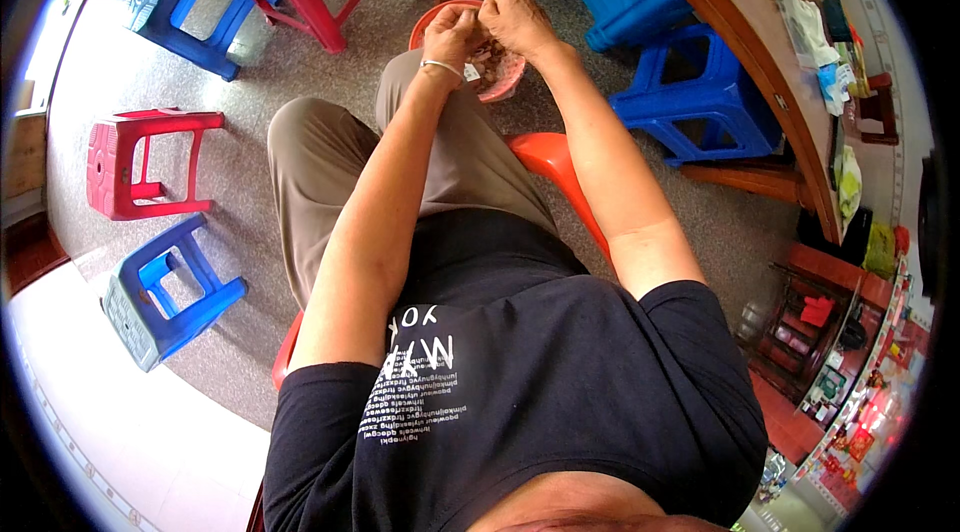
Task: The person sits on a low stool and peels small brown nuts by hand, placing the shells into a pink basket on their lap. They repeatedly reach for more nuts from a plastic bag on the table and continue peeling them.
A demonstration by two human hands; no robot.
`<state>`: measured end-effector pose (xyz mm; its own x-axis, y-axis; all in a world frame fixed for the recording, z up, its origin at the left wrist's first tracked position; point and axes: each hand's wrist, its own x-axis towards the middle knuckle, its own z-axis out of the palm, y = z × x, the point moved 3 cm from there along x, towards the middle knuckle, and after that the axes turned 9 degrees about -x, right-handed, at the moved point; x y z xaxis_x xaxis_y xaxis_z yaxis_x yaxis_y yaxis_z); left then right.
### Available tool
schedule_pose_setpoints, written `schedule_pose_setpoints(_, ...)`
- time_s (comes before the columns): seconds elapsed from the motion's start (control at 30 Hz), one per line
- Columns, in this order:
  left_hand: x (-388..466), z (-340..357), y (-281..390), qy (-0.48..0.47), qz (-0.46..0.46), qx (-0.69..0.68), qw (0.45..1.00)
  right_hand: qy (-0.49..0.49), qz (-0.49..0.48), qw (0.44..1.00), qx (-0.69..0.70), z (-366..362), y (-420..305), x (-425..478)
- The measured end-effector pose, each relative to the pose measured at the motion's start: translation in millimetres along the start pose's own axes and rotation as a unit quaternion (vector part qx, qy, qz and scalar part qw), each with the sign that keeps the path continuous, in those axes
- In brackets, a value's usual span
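Observation:
My left hand (450, 36), with a pale bangle (442, 66) at its wrist, is raised over a red plastic basin (504, 90). Its thumb and fingers are pinched together. Close beside it, almost touching, my right hand (517, 18) has its fingers curled inward. Whatever small thing may be between the fingertips is too hidden to tell. Inside the basin lie many small brown pieces (491, 65), whose kind I cannot make out. A white tag (471, 72) with print shows near the basin's left side. The basin is just beyond my knees, partly covered by my hands.
Red stools (154, 164) and blue stools (176, 292) of plastic stand to the left. More blue stools (705, 96) are at the right, under a wooden table's curved edge (750, 44). Bags and packets (832, 85) lie on that table. I sit on a red chair (551, 153).

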<state>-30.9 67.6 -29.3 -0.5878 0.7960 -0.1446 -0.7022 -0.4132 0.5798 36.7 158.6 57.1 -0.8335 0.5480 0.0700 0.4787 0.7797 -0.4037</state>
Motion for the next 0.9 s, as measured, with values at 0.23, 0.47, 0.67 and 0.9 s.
schedule_pose_setpoints(0.23,-7,8,8,-0.053,-0.060,-0.091,0.993,-0.052,0.073,0.969,0.229,13,44,4)
schedule_pose_setpoints(0.47,-4,4,6,-0.089,-0.094,-0.087,0.988,0.036,-0.001,0.978,0.205,19,49,10)
schedule_pose_setpoints(0.67,-9,12,9,-0.037,-0.080,-0.068,0.994,0.007,-0.021,0.966,0.257,-3,20,0)
schedule_pose_setpoints(0.9,-6,12,7,-0.011,-0.067,-0.049,0.997,0.008,-0.063,0.984,0.167,-21,-1,-7)
